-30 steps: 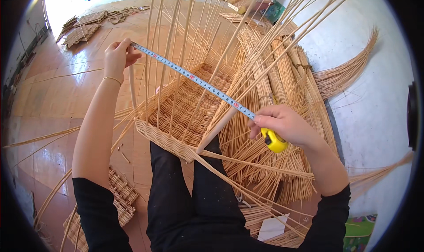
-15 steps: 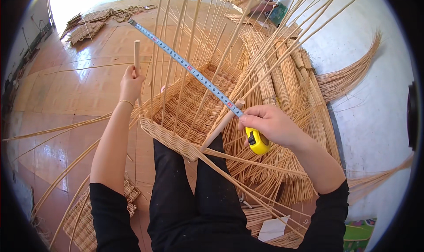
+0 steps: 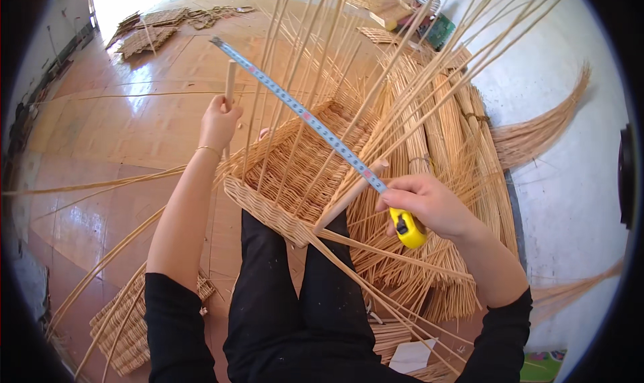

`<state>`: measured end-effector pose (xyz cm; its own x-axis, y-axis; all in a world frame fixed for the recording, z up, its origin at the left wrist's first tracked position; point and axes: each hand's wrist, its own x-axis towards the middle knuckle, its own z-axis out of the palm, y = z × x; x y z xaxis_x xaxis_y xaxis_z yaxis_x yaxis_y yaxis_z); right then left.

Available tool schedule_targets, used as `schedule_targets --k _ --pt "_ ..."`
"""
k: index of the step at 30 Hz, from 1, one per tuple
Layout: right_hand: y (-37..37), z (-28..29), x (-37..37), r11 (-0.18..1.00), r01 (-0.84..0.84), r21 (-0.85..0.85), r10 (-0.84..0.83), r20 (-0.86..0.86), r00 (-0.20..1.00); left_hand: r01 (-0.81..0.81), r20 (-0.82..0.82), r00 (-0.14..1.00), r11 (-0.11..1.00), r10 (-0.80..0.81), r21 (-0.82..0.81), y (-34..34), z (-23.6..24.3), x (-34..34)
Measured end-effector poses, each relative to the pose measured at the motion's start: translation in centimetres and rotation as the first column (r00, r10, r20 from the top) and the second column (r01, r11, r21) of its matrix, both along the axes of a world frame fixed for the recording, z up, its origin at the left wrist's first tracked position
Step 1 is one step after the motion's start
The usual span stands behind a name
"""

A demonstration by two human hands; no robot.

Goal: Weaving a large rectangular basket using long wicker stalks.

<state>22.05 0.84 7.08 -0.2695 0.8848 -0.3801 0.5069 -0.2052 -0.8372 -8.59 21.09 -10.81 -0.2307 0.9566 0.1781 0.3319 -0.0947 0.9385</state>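
Observation:
An open rectangular wicker basket [image 3: 268,202] rests at my knees, with long upright canes [image 3: 315,67] rising from its sides. My left hand [image 3: 220,122] is closed round a thick round wooden stick [image 3: 231,79] standing at the basket's left side. In my right hand [image 3: 429,205] is a yellow tape measure [image 3: 409,230], held beside the basket's near right corner. Its pale blue blade [image 3: 305,114] slants out over the basket to the upper left, past the top of the left stick. Another wooden stick [image 3: 349,198] leans at the near right corner, partly under the blade.
Large bundles of canes [image 3: 429,134] lie to the right, by a white wall. Woven panels [image 3: 151,37] lie on the far left floor, and another woven piece [image 3: 124,329] at lower left. Loose canes [image 3: 114,255] spread leftward. Another person [image 3: 422,0] sits far back.
The basket, both hands and the tape have shifted rightward in the picture, along with the surroundings. Both hands keep their holds, and the blade stays extended across the basket.

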Motion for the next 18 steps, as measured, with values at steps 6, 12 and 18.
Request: schedule_targets --k 6,12,18 --pt "-0.3 2.2 0.1 0.993 0.072 -0.096 -0.069 0.026 0.997 -0.163 0.244 0.966 0.940 0.090 0.301 3.0 5.2 -1.0" --pt "0.3 3.4 0.2 0.995 0.091 -0.031 -0.088 0.092 0.992 0.104 0.397 0.913 0.994 -0.089 -0.017 1.1 10.8 -0.9" --pt "0.6 2.8 1.4 0.995 0.057 0.077 -0.074 0.242 0.967 0.170 0.504 0.852 0.985 -0.140 -0.015 1.5 10.9 -0.6"
